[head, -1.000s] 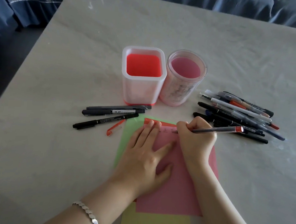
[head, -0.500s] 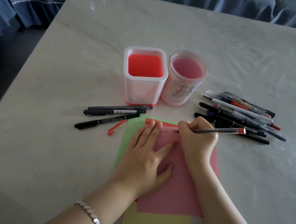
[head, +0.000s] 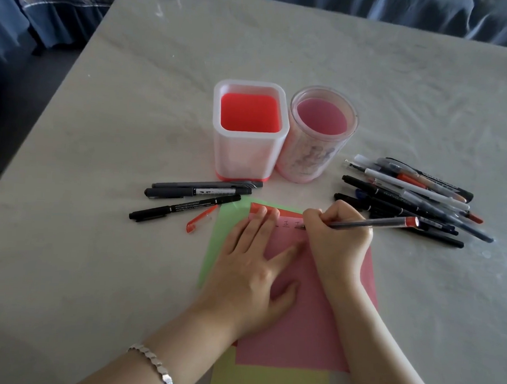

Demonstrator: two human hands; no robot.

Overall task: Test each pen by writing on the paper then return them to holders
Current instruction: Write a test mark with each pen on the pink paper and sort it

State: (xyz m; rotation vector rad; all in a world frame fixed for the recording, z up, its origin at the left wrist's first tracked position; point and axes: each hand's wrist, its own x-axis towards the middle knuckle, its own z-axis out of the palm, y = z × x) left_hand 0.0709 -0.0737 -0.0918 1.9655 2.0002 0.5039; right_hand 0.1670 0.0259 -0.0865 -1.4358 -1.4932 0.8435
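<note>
Matt pink paper [head: 307,321] lies on a smooth, pale stone-look table [head: 102,142]. Both holders, square [head: 248,159] and round [head: 306,162], look like frosted translucent plastic. The bracelet [head: 156,366] is shiny metal; blue cloth [head: 50,13] hangs far left.

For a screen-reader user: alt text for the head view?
The right hand writes on a pink paper sheet with a red-ended pen while the left hand presses it flat. Behind stand a square white holder and a round clear holder, both empty.

Holders, 2: square holder [head: 248,150], round holder [head: 313,154]. Dark pens [head: 199,192] left of paper, 3. Orange cap [head: 201,218], 1. Held pen [head: 371,224], 1. Heaped pens [head: 407,200] at right: overlapping, count unclear. Paper sheets plainly visible, 3: pink sheet [head: 304,326], green sheet [head: 223,234], yellow sheet [head: 265,383]. Hands, 2: left hand [head: 248,276], right hand [head: 338,240]. Bracelet [head: 155,365], 1.
</note>
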